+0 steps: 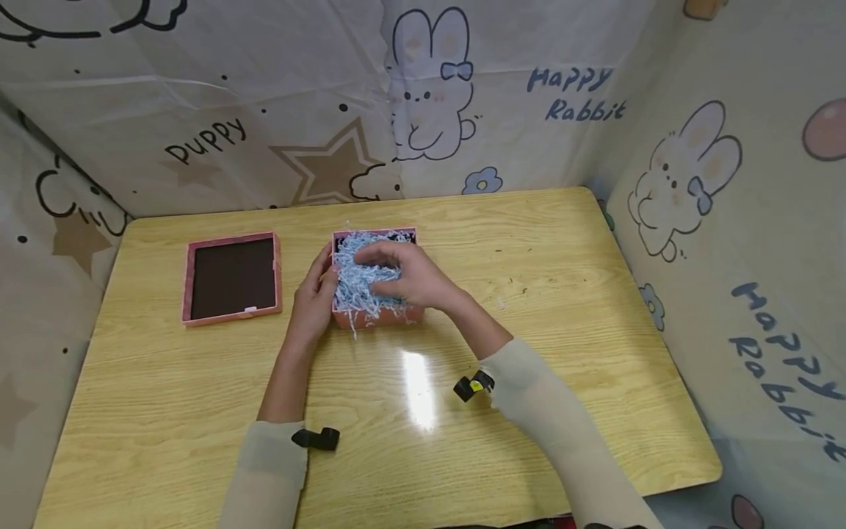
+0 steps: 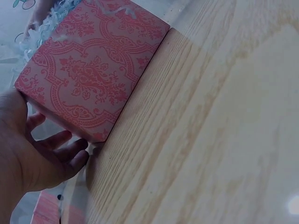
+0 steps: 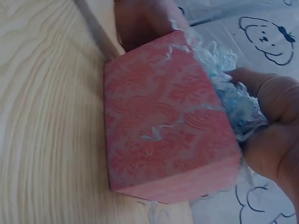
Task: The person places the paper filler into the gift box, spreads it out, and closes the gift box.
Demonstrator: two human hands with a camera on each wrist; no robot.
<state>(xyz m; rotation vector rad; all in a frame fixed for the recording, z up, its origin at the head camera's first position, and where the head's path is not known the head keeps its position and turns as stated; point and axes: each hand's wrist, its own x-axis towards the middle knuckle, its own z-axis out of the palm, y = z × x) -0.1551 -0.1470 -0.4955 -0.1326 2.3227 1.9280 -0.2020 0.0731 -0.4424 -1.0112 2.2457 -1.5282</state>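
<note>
A pink box [image 1: 390, 317] with a damask-like pattern [image 2: 93, 70] stands on the table, filled with light blue shredded paper [image 1: 357, 283] heaped up to its rim. Some strands hang over the near wall. Against the box's left side rests my left hand [image 1: 313, 305], its fingers loosely bent along that wall in the left wrist view. Over the filling is my right hand [image 1: 416, 278], thumb and fingers spread apart, with fingertips touching the shreds. The right wrist view shows its thumb and a finger at the paper [image 3: 238, 105] along the rim.
A pink-edged lid [image 1: 233, 275] with a black inside lies face up left of the box. Small shreds and dark specks dot the wooden table [image 1: 529, 411] on the right. Printed cloth walls [image 1: 297, 88] stand behind and on both sides.
</note>
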